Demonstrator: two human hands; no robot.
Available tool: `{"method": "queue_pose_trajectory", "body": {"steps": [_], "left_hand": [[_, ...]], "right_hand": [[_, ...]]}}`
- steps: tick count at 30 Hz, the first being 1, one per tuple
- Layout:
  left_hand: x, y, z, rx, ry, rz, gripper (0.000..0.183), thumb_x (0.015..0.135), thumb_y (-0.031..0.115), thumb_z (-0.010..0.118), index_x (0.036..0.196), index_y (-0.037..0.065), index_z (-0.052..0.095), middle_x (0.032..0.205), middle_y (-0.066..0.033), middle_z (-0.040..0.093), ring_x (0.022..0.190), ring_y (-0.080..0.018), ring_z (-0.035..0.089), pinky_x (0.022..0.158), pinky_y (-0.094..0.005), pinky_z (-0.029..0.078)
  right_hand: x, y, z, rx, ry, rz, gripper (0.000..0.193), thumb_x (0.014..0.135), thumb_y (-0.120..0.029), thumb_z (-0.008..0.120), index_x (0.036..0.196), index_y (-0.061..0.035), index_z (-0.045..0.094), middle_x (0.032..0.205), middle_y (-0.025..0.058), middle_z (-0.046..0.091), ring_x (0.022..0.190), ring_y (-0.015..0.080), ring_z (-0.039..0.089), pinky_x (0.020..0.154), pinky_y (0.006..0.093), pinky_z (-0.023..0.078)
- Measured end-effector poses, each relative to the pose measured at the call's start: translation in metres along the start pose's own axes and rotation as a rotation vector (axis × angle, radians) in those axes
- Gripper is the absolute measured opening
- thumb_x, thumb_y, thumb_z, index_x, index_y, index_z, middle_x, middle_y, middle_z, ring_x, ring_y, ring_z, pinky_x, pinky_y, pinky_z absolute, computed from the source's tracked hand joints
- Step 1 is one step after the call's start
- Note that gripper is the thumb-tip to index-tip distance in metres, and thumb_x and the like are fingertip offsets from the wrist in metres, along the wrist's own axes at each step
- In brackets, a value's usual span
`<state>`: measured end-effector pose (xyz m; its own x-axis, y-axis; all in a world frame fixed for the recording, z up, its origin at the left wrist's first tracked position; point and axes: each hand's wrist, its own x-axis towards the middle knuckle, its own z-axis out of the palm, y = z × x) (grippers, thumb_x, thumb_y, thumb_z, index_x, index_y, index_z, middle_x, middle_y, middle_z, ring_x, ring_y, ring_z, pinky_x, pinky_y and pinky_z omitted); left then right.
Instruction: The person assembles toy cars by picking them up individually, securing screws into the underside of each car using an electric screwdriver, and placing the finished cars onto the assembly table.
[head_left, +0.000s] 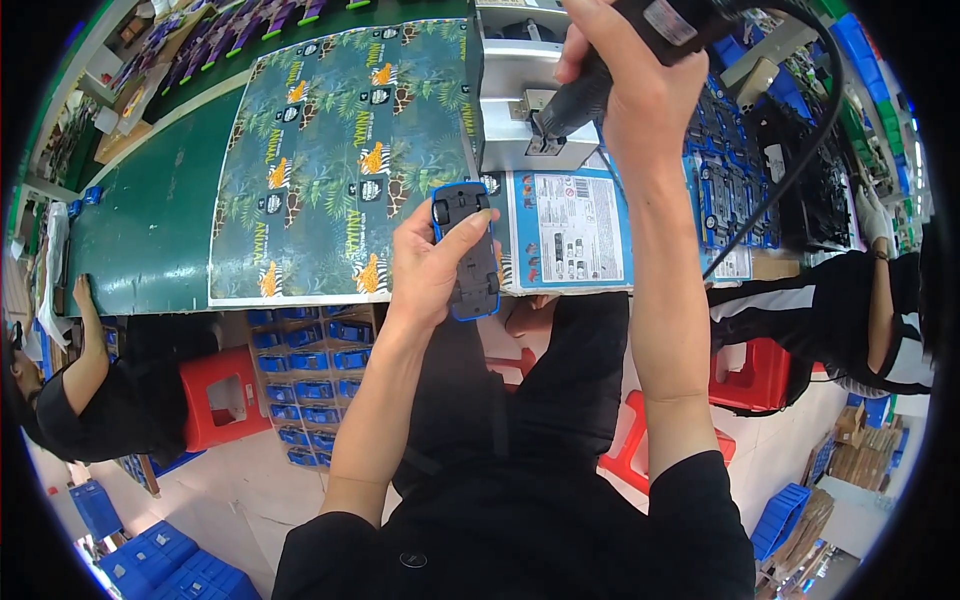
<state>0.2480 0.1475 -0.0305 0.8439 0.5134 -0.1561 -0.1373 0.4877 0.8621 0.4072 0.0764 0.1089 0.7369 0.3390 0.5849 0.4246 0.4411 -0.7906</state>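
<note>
My left hand [430, 260] grips a blue toy car [468, 270] turned over, its black underside facing up and the thumb lying across it. The car is held just over the table's near edge. In my raised right hand [640, 90] is a black electric screwdriver [578, 106] with a cable. Its tip points down and left to the small metal outlet of a light-grey box, probably a screw feeder [500, 135]. Whether the tip touches the outlet cannot be made out.
Printed sheets with animal pictures [330, 180] cover the table left of the car. Rows of blue toy cars [725, 190] lie at the right, beside black parts [810, 170]. The screwdriver's cable [790, 180] loops past my right forearm. People sit on both sides, and more cars [310, 385] stand in a divided box below.
</note>
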Motion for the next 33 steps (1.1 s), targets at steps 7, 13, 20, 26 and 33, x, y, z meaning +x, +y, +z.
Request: {"method": "queue_pose_trajectory", "body": {"steps": [7, 13, 20, 26, 33], "left_hand": [[-0.001, 0.001, -0.001, -0.04, 0.017, 0.006, 0.026, 0.088, 0.013, 0.072, 0.108, 0.0, 0.063, 0.093, -0.01, 0.07, 0.071, -0.0137, 0.067, 0.057, -0.0309, 0.058], [0.002, -0.003, -0.002, 0.059, -0.009, 0.029, 0.024, 0.089, 0.012, 0.07, 0.109, 0.002, 0.063, 0.101, -0.0106, 0.072, 0.075, -0.0142, 0.068, 0.064, -0.0302, 0.057], [0.002, 0.0, 0.001, 0.058, 0.005, 0.048, 0.019, 0.088, 0.009, 0.07, 0.104, 0.0, 0.067, 0.092, -0.0052, 0.071, 0.075, -0.0096, 0.065, 0.068, -0.0265, 0.054], [0.001, -0.003, -0.002, 0.056, -0.022, 0.044, 0.024, 0.088, 0.012, 0.072, 0.108, 0.002, 0.065, 0.094, -0.0061, 0.071, 0.073, -0.0125, 0.068, 0.062, -0.0273, 0.056], [-0.003, -0.001, 0.0, 0.021, 0.0, 0.052, 0.019, 0.087, 0.008, 0.07, 0.104, 0.0, 0.067, 0.091, -0.0043, 0.071, 0.076, -0.0079, 0.064, 0.068, -0.0257, 0.053]], "right_hand": [[0.006, 0.005, -0.006, -0.025, -0.159, 0.116, 0.017, 0.087, -0.015, 0.07, 0.078, -0.0005, 0.066, 0.058, 0.005, 0.059, 0.044, 0.0126, 0.055, 0.045, 0.0254, 0.044], [-0.041, -0.027, -0.022, 0.419, -0.193, 0.099, 0.024, 0.096, -0.024, 0.047, 0.091, -0.0023, 0.056, 0.066, 0.0072, 0.05, 0.053, 0.0185, 0.049, 0.056, 0.0339, 0.043], [-0.06, -0.013, -0.007, 0.452, -0.267, -0.029, 0.021, 0.097, -0.022, 0.045, 0.098, -0.0027, 0.052, 0.071, 0.0094, 0.051, 0.056, 0.0191, 0.051, 0.059, 0.0361, 0.046], [-0.069, -0.004, 0.003, 0.427, -0.219, -0.013, 0.014, 0.094, -0.015, 0.05, 0.096, -0.0008, 0.052, 0.068, 0.0105, 0.052, 0.057, 0.0195, 0.052, 0.057, 0.0362, 0.049], [-0.07, 0.001, 0.006, 0.358, -0.257, -0.009, 0.013, 0.091, -0.015, 0.053, 0.091, -0.002, 0.05, 0.067, 0.0103, 0.052, 0.055, 0.0187, 0.052, 0.057, 0.0356, 0.048]]}}
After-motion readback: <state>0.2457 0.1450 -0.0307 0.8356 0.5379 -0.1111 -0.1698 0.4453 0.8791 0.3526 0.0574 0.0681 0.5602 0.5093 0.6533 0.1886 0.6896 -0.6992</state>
